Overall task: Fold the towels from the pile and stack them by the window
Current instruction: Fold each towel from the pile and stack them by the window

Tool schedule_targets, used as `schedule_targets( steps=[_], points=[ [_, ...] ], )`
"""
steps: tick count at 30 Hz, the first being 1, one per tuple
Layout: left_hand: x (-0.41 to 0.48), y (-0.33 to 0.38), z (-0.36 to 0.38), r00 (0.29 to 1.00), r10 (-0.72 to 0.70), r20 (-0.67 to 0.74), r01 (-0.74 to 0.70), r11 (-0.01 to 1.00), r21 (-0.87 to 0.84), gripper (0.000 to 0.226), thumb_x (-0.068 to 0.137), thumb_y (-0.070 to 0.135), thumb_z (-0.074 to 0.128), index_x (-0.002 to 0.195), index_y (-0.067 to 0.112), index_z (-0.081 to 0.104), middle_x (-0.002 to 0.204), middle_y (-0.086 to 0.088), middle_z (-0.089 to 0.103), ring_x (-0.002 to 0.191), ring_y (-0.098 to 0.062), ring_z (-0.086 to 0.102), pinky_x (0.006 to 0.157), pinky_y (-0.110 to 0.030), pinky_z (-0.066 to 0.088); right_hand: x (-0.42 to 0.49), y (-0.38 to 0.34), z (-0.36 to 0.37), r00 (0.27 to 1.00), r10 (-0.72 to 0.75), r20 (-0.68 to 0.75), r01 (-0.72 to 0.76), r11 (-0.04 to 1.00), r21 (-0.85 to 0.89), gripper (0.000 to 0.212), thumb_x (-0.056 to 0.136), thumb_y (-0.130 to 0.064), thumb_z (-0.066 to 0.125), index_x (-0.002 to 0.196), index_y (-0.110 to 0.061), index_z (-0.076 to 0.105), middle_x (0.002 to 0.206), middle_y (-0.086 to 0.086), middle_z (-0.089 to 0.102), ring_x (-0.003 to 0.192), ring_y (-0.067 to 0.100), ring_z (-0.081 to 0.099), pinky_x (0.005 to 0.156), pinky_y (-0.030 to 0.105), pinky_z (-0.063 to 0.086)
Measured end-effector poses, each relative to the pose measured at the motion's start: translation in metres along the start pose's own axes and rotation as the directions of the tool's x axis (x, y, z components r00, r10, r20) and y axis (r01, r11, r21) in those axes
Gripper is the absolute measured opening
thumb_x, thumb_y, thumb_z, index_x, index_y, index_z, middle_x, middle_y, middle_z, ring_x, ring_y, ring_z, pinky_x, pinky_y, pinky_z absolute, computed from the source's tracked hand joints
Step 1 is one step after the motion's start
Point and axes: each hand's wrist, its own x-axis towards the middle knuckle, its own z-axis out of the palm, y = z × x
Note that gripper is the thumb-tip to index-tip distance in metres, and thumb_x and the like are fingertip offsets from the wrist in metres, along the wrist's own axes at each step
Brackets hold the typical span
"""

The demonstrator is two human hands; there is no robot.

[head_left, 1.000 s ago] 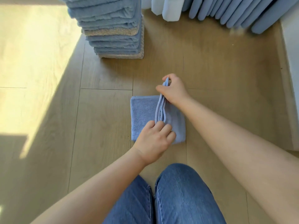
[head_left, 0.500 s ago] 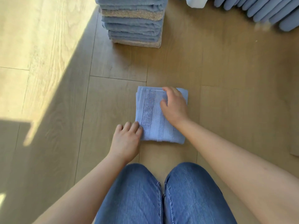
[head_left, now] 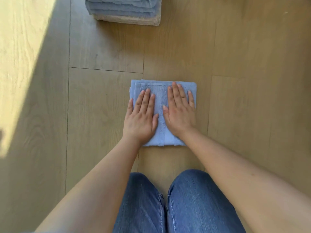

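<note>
A light blue towel (head_left: 160, 98), folded into a small square, lies flat on the wooden floor in front of my knees. My left hand (head_left: 142, 117) lies palm-down on its left half with fingers straight. My right hand (head_left: 180, 111) presses flat on its right half, fingers straight and together. A stack of folded towels (head_left: 125, 12), blue ones over a beige one at the bottom, stands on the floor at the top of the view; its upper part is cut off.
My knees in blue jeans (head_left: 176, 202) fill the bottom centre. A bright patch of sunlight (head_left: 18, 56) covers the floor at the left. Bare wooden floor (head_left: 252, 81) extends to the right of the towel.
The towel's raised half was folded over and laid flat. Both hands moved on top of it and spread flat. The view tilted down, cutting off most of the stack and the hanging fabric.
</note>
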Motion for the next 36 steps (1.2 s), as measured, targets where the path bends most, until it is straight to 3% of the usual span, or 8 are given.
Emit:
schedule_targets(
  steps=[6, 13, 17, 19, 22, 27, 33, 36],
  points=[
    [0.003, 0.002, -0.001, 0.999, -0.018, -0.029, 0.018, 1.0, 0.013, 0.059, 0.091, 0.038, 0.019, 0.139, 0.004, 0.011, 0.146, -0.006, 0.008, 0.136, -0.017, 0.012, 0.111, -0.036, 0.0, 0.0, -0.001, 0.002, 1.0, -0.005, -0.016, 0.005, 1.0, 0.015, 0.062, 0.085, -0.042, -0.001, 0.137, -0.009, -0.01, 0.157, 0.006, 0.005, 0.144, 0.015, -0.001, 0.109, 0.034, -0.019],
    [0.002, 0.003, -0.006, 0.993, -0.035, 0.117, 0.034, 0.999, 0.009, 0.065, 0.079, 0.048, -0.012, 0.134, 0.016, -0.022, 0.141, 0.005, -0.028, 0.132, -0.006, -0.025, 0.114, -0.039, -0.011, 0.0, 0.001, -0.003, 0.999, -0.025, -0.025, 0.027, 0.996, 0.09, 0.075, 0.082, -0.044, 0.002, 0.147, -0.006, 0.011, 0.156, 0.008, 0.009, 0.145, 0.02, 0.006, 0.109, 0.033, -0.017],
    [-0.004, 0.002, -0.011, 0.996, -0.054, 0.069, 0.061, 0.993, -0.099, 0.071, 0.084, 0.049, 0.008, 0.143, 0.01, 0.0, 0.152, -0.003, -0.004, 0.141, -0.016, -0.003, 0.115, -0.043, 0.009, -0.015, 0.005, -0.009, 1.0, 0.018, -0.019, -0.015, 0.989, 0.145, 0.073, 0.084, -0.044, 0.009, 0.147, -0.009, 0.012, 0.157, 0.01, 0.005, 0.145, 0.022, 0.003, 0.114, 0.039, -0.005],
    [-0.011, 0.006, -0.017, 0.979, -0.2, 0.023, 0.201, 0.96, -0.194, 0.071, 0.089, 0.045, 0.024, 0.146, 0.005, 0.016, 0.154, -0.014, 0.013, 0.143, -0.03, 0.015, 0.113, -0.041, 0.018, -0.026, 0.007, -0.01, 0.99, 0.128, 0.057, -0.138, 0.966, 0.217, 0.065, 0.093, -0.04, 0.024, 0.149, -0.014, 0.004, 0.157, 0.009, -0.007, 0.145, 0.022, -0.003, 0.115, 0.039, 0.005],
    [-0.023, 0.019, -0.027, 0.873, -0.478, 0.096, 0.47, 0.774, -0.425, 0.066, 0.092, 0.028, 0.048, 0.146, 0.007, 0.017, 0.15, -0.015, 0.022, 0.136, -0.031, 0.023, 0.11, -0.038, 0.022, -0.041, 0.001, -0.014, 0.955, 0.288, 0.067, -0.293, 0.89, 0.348, 0.07, 0.092, -0.032, 0.044, 0.149, -0.022, 0.003, 0.156, 0.013, -0.005, 0.141, 0.03, 0.01, 0.111, 0.039, 0.018],
    [-0.042, 0.027, -0.03, 0.721, -0.636, 0.275, 0.63, 0.437, -0.642, 0.06, 0.078, 0.021, 0.062, 0.131, 0.003, 0.039, 0.128, -0.015, 0.044, 0.116, -0.032, 0.046, 0.096, -0.041, 0.041, -0.061, -0.007, -0.02, 0.887, 0.386, 0.254, -0.455, 0.631, 0.628, 0.077, 0.088, -0.022, 0.051, 0.147, -0.032, 0.003, 0.145, 0.011, 0.019, 0.112, 0.032, 0.049, 0.092, 0.035, 0.043],
    [-0.048, 0.023, -0.062, 0.578, -0.526, 0.623, 0.759, 0.067, -0.648, 0.044, 0.082, 0.013, 0.06, 0.122, 0.007, 0.042, 0.099, -0.005, 0.054, 0.081, -0.024, 0.054, 0.062, -0.028, 0.042, -0.079, 0.001, -0.043, 0.903, 0.328, 0.278, -0.421, 0.541, 0.728, 0.071, 0.091, -0.013, 0.049, 0.147, -0.033, 0.009, 0.137, 0.01, 0.033, 0.111, 0.029, 0.05, 0.086, 0.027, 0.04],
    [-0.057, 0.025, -0.077, 0.617, -0.458, 0.64, 0.738, 0.057, -0.672, 0.027, 0.083, 0.009, 0.058, 0.109, 0.008, 0.049, 0.08, -0.001, 0.053, 0.063, -0.014, 0.048, 0.05, -0.023, 0.032, -0.088, 0.0, -0.054, 0.907, 0.319, 0.273, -0.408, 0.51, 0.758, 0.067, 0.092, -0.012, 0.047, 0.147, -0.031, 0.014, 0.139, 0.009, 0.032, 0.116, 0.027, 0.046, 0.085, 0.023, 0.035]
  ],
)
